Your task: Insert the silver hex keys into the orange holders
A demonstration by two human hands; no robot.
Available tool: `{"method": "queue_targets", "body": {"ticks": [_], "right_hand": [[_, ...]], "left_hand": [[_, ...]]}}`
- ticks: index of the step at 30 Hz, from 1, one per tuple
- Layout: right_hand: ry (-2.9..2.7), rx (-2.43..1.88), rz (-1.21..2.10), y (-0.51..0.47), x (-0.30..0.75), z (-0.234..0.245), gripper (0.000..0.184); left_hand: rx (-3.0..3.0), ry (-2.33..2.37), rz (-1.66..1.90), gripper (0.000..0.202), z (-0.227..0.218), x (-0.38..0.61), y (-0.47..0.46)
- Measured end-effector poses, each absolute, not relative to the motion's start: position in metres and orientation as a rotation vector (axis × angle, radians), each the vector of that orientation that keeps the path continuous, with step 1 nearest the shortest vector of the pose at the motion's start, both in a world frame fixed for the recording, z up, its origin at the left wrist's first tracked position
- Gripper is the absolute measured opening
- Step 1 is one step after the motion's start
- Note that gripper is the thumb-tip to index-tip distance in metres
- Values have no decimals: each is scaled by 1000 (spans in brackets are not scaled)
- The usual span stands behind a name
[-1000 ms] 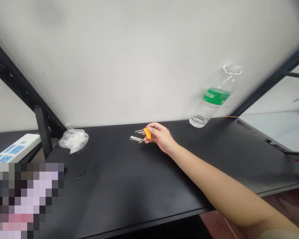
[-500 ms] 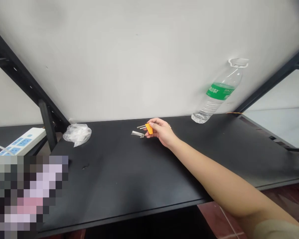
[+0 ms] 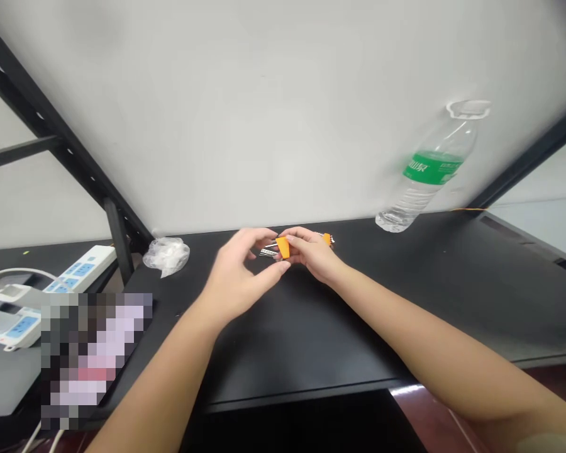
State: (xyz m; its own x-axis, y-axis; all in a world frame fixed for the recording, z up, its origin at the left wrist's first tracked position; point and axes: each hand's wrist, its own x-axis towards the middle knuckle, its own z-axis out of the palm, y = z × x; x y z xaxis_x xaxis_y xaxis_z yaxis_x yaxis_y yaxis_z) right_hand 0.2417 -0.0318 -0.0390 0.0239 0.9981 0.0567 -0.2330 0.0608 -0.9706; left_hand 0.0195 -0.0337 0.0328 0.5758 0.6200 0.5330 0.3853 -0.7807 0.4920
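Note:
My right hand (image 3: 314, 253) pinches an orange hex key holder (image 3: 283, 247) between thumb and fingers, just above the black table. From the left, my left hand (image 3: 243, 270) reaches round it, thumb and fingers apart; whether a fingertip touches the holder I cannot tell. Several silver hex keys (image 3: 267, 253) show between the two hands, partly hidden by my left fingers. Behind my right hand lies another orange piece (image 3: 327, 239) with metal keys beside it, mostly covered by the hand.
A crumpled clear plastic bag (image 3: 167, 256) lies on the black table (image 3: 311, 352) at the left. The large water bottle (image 3: 419, 179) leans near the wall at the right. White power strips (image 3: 82, 267) and a pixelated patch are at far left, beyond a black metal frame (image 3: 117, 233).
My left hand has come into view from the lower left and up to the orange holder. My right hand keeps its pinch on the holder. The view has shifted slightly left.

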Motion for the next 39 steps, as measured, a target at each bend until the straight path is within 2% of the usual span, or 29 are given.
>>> {"method": "queue_targets", "body": {"ticks": [5, 12, 14, 18, 20, 29, 36, 39], "right_hand": [[-1070, -989, 1301, -35, 231, -37, 24], [-1212, -1031, 1257, -36, 223, -42, 26], [-1313, -1141, 1084, -33, 228, -45, 26], [-1660, -1437, 437, -20, 245, -55, 12], [-1802, -1506, 309, -13, 252, -62, 13], [-1986, -1647, 243, -3, 259, -69, 15], [-1919, -1998, 563, -8, 268, -48, 14], [-1932, -2103, 597, -10, 269, -43, 7]], "left_hand": [[2591, 900, 837, 70, 4, 33, 0], [2656, 986, 733, 40, -21, 32, 12], [2680, 1007, 748, 39, -22, 28, 17], [2650, 1118, 802, 41, -29, 16, 35], [2613, 1146, 821, 41, -34, 11, 42], [2574, 1115, 878, 50, -43, 8, 50], [2533, 1108, 900, 51, -48, 10, 51], [2528, 1097, 897, 51, -49, 10, 50]]}}
